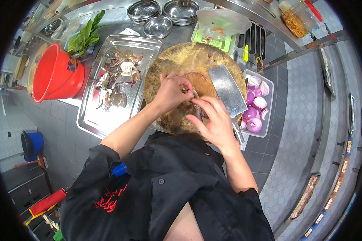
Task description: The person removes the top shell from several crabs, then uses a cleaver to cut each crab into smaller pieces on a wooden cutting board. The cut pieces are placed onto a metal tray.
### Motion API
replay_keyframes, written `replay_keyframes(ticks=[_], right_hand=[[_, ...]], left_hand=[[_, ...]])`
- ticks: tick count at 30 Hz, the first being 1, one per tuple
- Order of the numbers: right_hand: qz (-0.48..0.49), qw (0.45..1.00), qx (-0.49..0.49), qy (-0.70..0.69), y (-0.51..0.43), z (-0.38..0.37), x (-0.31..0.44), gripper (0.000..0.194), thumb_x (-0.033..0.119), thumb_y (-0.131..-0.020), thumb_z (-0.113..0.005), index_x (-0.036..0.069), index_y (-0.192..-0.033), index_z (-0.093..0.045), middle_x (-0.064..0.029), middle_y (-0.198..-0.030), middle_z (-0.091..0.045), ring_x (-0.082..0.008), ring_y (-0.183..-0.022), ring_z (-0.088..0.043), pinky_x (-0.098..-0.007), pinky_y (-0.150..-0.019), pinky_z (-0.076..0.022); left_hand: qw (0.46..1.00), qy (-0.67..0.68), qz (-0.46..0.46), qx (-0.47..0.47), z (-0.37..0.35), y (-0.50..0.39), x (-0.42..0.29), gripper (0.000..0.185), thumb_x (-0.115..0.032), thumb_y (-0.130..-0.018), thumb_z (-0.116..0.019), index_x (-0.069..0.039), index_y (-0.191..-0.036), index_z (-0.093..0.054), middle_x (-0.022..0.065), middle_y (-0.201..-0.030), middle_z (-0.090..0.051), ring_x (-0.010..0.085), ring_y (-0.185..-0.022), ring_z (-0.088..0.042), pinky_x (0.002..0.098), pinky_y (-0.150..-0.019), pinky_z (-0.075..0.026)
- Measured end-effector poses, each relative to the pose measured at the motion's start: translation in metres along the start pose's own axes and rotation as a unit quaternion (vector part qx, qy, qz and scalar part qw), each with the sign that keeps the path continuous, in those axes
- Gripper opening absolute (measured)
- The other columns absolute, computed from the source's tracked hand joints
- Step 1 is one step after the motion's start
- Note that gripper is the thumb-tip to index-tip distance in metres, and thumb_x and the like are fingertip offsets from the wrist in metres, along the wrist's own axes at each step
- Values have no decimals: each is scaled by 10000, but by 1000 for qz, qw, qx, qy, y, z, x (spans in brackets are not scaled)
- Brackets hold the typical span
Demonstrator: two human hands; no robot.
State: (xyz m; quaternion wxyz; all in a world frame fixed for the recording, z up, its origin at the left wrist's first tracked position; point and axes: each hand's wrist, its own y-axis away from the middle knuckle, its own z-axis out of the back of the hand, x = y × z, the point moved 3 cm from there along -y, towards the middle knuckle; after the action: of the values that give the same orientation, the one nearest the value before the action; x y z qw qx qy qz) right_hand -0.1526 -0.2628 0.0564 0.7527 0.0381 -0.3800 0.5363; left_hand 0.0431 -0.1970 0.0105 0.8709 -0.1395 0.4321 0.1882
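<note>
Over a round wooden chopping block (169, 64), my left hand (175, 90) pinches a small crab piece (195, 92), mostly hidden by the fingers. My right hand (215, 120) is close beside it, its fingertips at the piece and its thumb spread away. Under the hands more crab bits (201, 113) lie on the wood, partly covered. A cleaver (227, 89) rests flat at the block's right side, its handle pointing towards me. To the left, a steel tray (129, 102) carries cut crab pieces (116, 99) and whitish crab parts (128, 68).
Peeled red onions (255, 105) fill a clear plastic tub (267, 132) at right. A red bucket (58, 75) and leafy greens (86, 37) stand at left. Behind are stacked steel bowls (180, 10), a plastic bag (223, 22) and a knife rack (252, 39). A steel shelf (283, 33) overhangs.
</note>
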Motion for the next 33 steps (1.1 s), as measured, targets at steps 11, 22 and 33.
replay_keyframes(ticks=[11,22,33], right_hand=[[-198,974,74,-77,-31,2,-20,225,17,-856,-779,-21,-1078,-764,-113,-1083,-742,-176,-870,-749,-314,-778,-614],[-344,933,7,-109,-26,2,-39,302,120,-835,-824,-38,-1089,-786,-176,-831,-791,-186,-743,-774,-309,-699,-606],[-417,864,-21,-279,4,-2,-67,316,88,-847,-841,-74,-1103,-748,-115,-893,-785,-125,-793,-733,-252,-715,-566]], left_hand=[[990,4,-106,-94,-8,6,11,146,-113,-712,-834,-146,-799,-722,-31,-878,-725,203,-1022,-619,400,-985,-375],[956,-60,-235,-167,-19,36,8,249,-72,-638,-830,-152,-820,-679,-40,-885,-709,225,-994,-631,389,-892,-417],[954,-38,-253,-158,13,57,1,269,-26,-658,-819,-154,-863,-700,-23,-921,-722,224,-991,-659,373,-914,-461]])
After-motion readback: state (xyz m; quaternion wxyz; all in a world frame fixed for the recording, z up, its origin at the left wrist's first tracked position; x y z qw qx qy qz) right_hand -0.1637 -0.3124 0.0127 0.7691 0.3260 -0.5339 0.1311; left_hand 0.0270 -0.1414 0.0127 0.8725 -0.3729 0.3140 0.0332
